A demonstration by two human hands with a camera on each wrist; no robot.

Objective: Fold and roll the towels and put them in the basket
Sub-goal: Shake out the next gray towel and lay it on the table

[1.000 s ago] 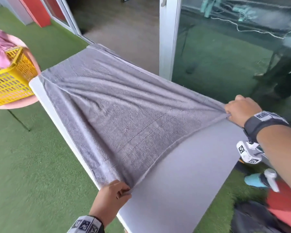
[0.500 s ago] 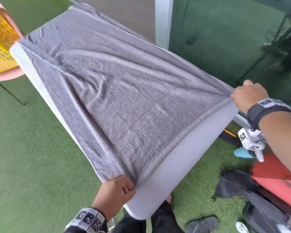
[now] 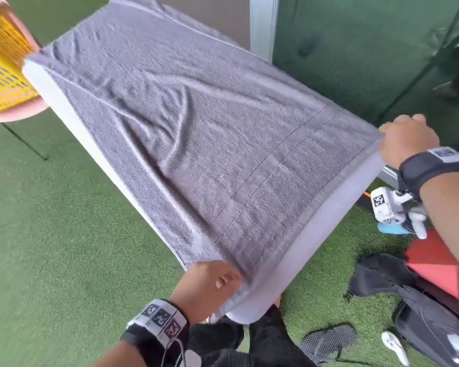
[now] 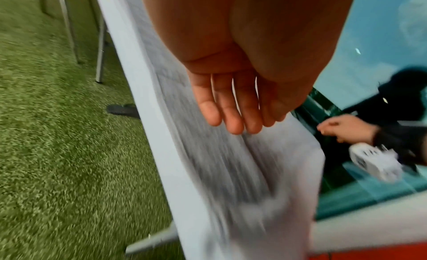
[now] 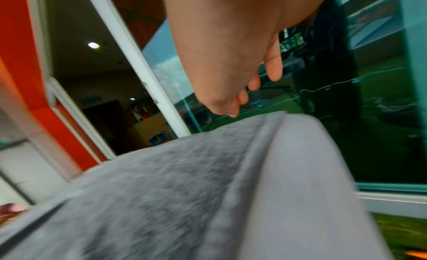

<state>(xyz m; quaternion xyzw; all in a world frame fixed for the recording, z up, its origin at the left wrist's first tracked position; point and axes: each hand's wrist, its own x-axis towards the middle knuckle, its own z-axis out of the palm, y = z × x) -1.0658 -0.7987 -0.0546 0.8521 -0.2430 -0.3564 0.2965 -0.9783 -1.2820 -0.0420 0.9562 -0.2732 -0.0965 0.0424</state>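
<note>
A grey towel (image 3: 186, 133) lies spread lengthwise on the white table (image 3: 318, 234), with loose wrinkles in its middle and its hemmed edge near the table's near end. My left hand (image 3: 210, 282) rests on the towel's near left corner; in the left wrist view its fingers (image 4: 231, 116) are straight over the grey towel (image 4: 219, 163). My right hand (image 3: 406, 139) is at the near right corner. In the right wrist view its fingers (image 5: 242, 98) hang loosely curled just beyond the towel's corner (image 5: 277, 116), no cloth between them. The yellow basket (image 3: 3, 67) stands far left.
The basket sits on a pink round stand (image 3: 13, 116) beside the table's far left corner. A white door post (image 3: 263, 27) and glass wall run along the right. A dark backpack (image 3: 421, 300), a red object (image 3: 440, 263) and sandals (image 3: 326, 343) lie on the green turf.
Both hands drew the towel's near edge to the table's near end. The taut folds have gone slack, and my left fingers have straightened from their pinch.
</note>
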